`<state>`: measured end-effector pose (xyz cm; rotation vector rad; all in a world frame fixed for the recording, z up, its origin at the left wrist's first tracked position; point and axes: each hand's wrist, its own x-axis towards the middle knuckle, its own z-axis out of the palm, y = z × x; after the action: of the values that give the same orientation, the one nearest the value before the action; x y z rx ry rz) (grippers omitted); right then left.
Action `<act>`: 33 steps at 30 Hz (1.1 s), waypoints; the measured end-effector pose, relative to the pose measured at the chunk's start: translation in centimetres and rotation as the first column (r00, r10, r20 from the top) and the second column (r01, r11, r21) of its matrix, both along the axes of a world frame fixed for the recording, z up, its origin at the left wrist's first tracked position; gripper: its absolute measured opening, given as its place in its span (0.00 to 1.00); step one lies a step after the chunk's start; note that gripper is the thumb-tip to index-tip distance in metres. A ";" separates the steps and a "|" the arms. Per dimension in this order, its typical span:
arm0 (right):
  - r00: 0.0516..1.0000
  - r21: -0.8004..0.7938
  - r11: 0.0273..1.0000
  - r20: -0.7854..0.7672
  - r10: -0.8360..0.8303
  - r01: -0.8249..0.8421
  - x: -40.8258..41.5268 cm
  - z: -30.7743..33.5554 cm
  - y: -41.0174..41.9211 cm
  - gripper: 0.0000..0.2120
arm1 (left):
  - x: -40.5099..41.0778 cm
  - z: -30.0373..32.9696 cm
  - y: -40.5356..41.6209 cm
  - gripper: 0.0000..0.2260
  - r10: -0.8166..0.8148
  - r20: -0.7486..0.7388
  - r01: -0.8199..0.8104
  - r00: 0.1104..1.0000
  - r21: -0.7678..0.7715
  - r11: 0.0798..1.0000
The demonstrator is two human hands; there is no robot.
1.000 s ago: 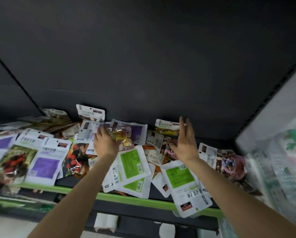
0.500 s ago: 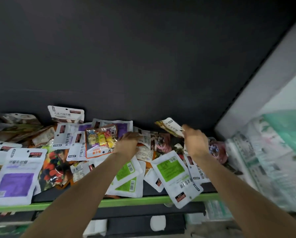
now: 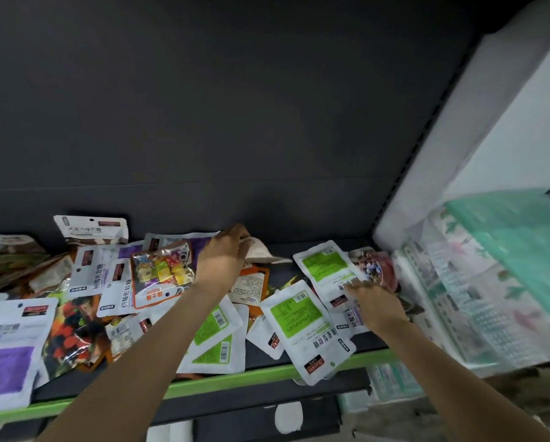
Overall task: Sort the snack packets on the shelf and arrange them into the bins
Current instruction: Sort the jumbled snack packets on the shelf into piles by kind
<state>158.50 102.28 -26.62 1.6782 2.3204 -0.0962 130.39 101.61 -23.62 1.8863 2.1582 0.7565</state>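
The shelf (image 3: 315, 357) was matt black, smooth like painted metal, and its front edge (image 3: 254, 378) carried a plain green strip with a dull sheen. The back panel (image 3: 235, 106) above it was the same flat, unreflective dark finish. The snack packets were plastic film. The candy packet (image 3: 160, 272) was clear and glossy, catching highlights over the coloured sweets inside. The berry packet (image 3: 71, 336) was also shiny and crinkled. The green-labelled packets (image 3: 302, 317) looked white, smooth and satin, less reflective. The purple-labelled packet (image 3: 7, 352) had a similar soft white finish with a matt colour block.
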 end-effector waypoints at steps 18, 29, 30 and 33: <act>0.695 -0.026 0.972 -0.695 -0.184 0.232 -0.2 2.9 0.8 0.18 | 11.9 -5.3 -0.5 0.15 -0.497 0.314 0.582 0.809 -0.309 0.752; 0.998 -0.120 0.991 0.020 0.060 -0.057 -0.7 -2.2 1.8 0.27 | 3.7 -6.1 -2.7 0.36 -0.370 -0.072 0.276 0.926 -0.539 0.796; 0.999 -0.089 0.996 0.039 0.025 -0.021 -0.1 -2.2 1.9 0.27 | 3.8 -6.3 -2.8 0.36 -0.367 -0.055 0.281 0.929 -0.542 0.792; 0.997 -0.070 0.995 0.050 -0.061 0.065 1.3 -1.9 1.8 0.28 | 4.9 -6.6 -2.4 0.35 -0.321 -0.004 0.269 0.947 -0.534 0.801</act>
<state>159.81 104.11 -28.55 1.7000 2.2033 -0.1478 135.24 99.19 -30.27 1.8967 1.7921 -0.0041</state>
